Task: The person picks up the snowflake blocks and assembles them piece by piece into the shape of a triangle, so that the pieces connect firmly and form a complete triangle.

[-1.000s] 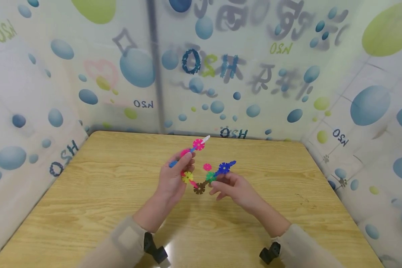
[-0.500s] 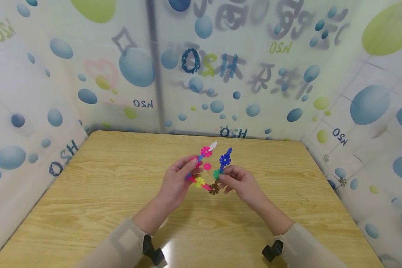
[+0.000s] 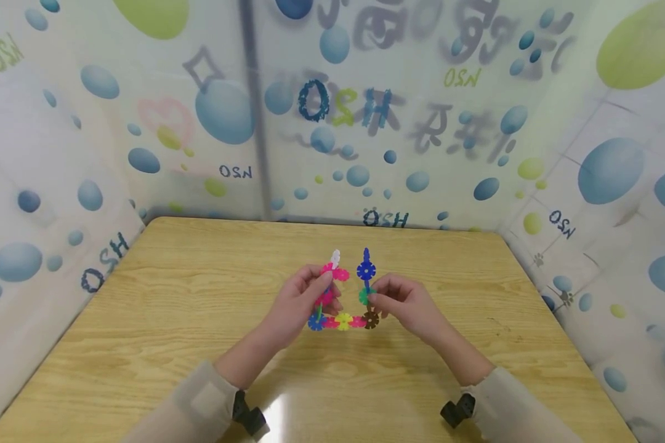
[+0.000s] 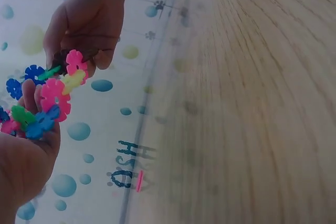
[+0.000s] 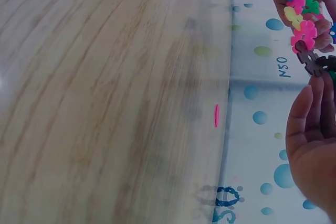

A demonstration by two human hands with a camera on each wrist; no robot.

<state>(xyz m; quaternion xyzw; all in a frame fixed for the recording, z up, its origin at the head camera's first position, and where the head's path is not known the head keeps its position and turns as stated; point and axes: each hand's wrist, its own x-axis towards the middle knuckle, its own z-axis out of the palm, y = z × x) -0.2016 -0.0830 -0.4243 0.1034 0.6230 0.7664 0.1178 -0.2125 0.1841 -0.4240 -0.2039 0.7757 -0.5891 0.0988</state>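
Note:
Both hands hold a chain of interlocking plastic snowflake discs [image 3: 343, 322], bent into a U with its open side away from me. My left hand [image 3: 296, 304] grips the left arm of the U, thumb on top, around pink discs below a white end disc [image 3: 335, 257]. On the other arm, my right hand [image 3: 407, 303] pinches the chain near a green disc [image 3: 364, 296], between a dark blue disc [image 3: 366, 271] and a brown disc [image 3: 370, 319]. Pink, yellow and blue discs form the near side. The left fingers partly hide some discs.
A loose pink disc [image 3: 342, 275] lies flat on the wooden table [image 3: 199, 320], seen edge-on as a pink disc [image 5: 216, 116] in the right wrist view. A patterned curtain [image 3: 332, 154] closes off the table's back and sides.
The chain has turned from a tilted, wider curve into a squarer U with its near side level. My left hand has shifted right, then slightly nearer; the white end disc now points more straight away.

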